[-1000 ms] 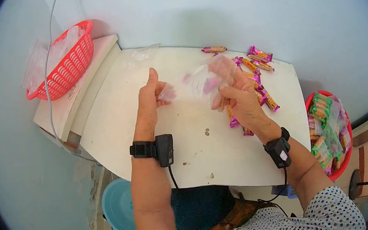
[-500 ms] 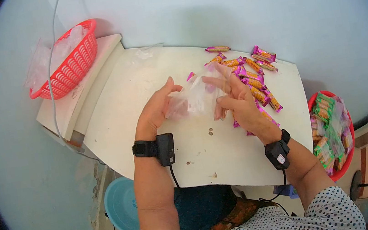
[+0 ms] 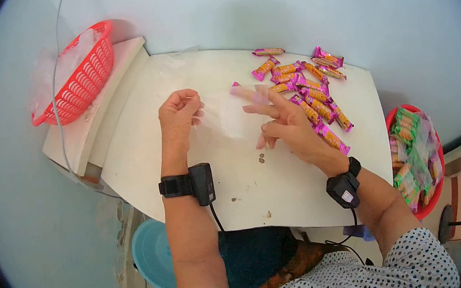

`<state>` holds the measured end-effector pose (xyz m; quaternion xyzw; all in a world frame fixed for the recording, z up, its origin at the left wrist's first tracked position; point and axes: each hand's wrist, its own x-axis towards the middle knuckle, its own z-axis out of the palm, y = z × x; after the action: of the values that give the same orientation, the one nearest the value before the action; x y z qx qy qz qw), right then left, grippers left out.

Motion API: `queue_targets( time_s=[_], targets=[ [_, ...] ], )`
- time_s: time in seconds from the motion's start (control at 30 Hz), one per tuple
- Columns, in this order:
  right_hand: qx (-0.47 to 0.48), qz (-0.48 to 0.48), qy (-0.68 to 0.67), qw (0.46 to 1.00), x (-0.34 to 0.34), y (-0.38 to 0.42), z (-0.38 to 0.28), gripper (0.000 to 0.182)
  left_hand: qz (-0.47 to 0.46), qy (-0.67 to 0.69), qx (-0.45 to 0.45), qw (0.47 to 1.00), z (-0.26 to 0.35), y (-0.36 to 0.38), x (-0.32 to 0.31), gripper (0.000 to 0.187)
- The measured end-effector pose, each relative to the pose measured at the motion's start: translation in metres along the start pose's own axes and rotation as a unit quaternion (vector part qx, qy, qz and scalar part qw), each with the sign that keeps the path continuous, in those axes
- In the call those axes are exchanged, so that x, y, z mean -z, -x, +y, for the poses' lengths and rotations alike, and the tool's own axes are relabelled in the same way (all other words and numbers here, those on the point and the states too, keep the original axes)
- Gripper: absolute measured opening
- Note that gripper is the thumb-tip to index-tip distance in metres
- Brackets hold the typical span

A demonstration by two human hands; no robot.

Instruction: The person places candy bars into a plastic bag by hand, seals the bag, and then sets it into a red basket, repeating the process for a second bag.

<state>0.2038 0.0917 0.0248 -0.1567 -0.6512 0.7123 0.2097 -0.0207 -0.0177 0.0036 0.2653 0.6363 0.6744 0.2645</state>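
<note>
A clear plastic bag [image 3: 226, 117] stretches out over the white table between my hands. Its left edge is pinched in the curled fingers of my left hand [image 3: 180, 114]. My right hand [image 3: 291, 126] is at the bag's right side with fingers spread, somewhat blurred; whether they touch the film is hard to see. Just beyond and to the right of that hand lie several snack packets [image 3: 316, 95] in pink and orange wrappers, loosely scattered.
A red basket [image 3: 87, 88] of clear bags stands on a raised ledge at left. Another red basket [image 3: 441, 161] with green and pink packets sits right of the table [image 3: 301, 207]. A blue basin [image 3: 151, 257] is below left. A grey cable [image 3: 57, 116] hangs at left.
My left hand has moved up and left and its fingers have closed on the bag's edge. The bag is now spread flatter. My right hand has shifted slightly left, fingers spread.
</note>
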Motion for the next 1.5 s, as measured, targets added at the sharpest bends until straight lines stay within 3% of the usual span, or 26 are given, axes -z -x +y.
queue_targets(
  time_s=[0.2,0.27,0.33,0.4,0.47,0.57,0.67,0.77,0.87,0.9,0.97,1.07,1.37,1.5],
  targets=[
    [-0.074,0.022,0.001,0.997,-0.001,0.003,0.01,0.072,0.121,-0.162,-0.119,0.972,-0.016,-0.011,-0.005,0.012],
    [-0.078,0.03,-0.027,0.996,-0.001,0.002,0.017,0.071,0.174,-0.289,-0.184,0.923,-0.02,-0.012,-0.005,0.013],
    [-0.066,0.044,-0.032,0.996,-0.003,0.002,0.019,0.07,0.262,-0.4,-0.373,0.795,-0.016,-0.013,-0.009,0.014],
    [-0.055,0.06,-0.028,0.996,-0.003,0.0,0.022,0.067,0.282,-0.425,-0.426,0.747,-0.008,-0.011,-0.012,0.014],
    [-0.046,0.083,-0.014,0.995,-0.001,-0.002,0.027,0.063,0.241,-0.383,-0.355,0.818,0.003,-0.002,-0.017,0.016],
    [-0.032,0.108,0.015,0.994,0.007,-0.004,0.017,0.055,0.075,-0.422,-0.169,0.888,0.028,0.023,-0.034,0.032],
    [0.025,0.167,0.108,0.98,0.018,-0.008,0.007,0.044,-0.013,-0.527,-0.156,0.835,0.031,0.04,-0.06,0.047],
    [0.116,0.216,0.302,0.921,0.035,-0.011,0.006,0.038,-0.084,-0.603,-0.139,0.781,0.023,0.051,-0.073,0.052],
    [0.11,0.198,0.403,0.887,0.041,-0.011,-0.007,0.034,-0.117,-0.582,-0.171,0.786,0.01,0.054,-0.074,0.05],
    [0.147,0.192,0.448,0.861,0.045,-0.014,-0.006,0.033,-0.134,-0.595,-0.167,0.775,0.009,0.054,-0.075,0.039],
    [0.216,0.18,0.529,0.8,0.056,-0.019,0.006,0.03,-0.137,-0.584,-0.157,0.785,0.004,0.05,-0.074,0.031],
    [0.182,0.085,0.652,0.731,0.07,-0.031,0.002,0.026,-0.141,-0.561,-0.143,0.803,-0.004,0.047,-0.074,0.023],
    [0.032,0.03,0.705,0.708,0.087,-0.061,0.004,0.022,-0.13,-0.486,-0.11,0.857,0.004,0.04,-0.066,0.027],
    [0.134,0.049,0.677,0.722,0.089,-0.057,0.004,0.02,-0.098,-0.495,-0.13,0.853,-0.004,0.042,-0.07,0.033]
  ],
)
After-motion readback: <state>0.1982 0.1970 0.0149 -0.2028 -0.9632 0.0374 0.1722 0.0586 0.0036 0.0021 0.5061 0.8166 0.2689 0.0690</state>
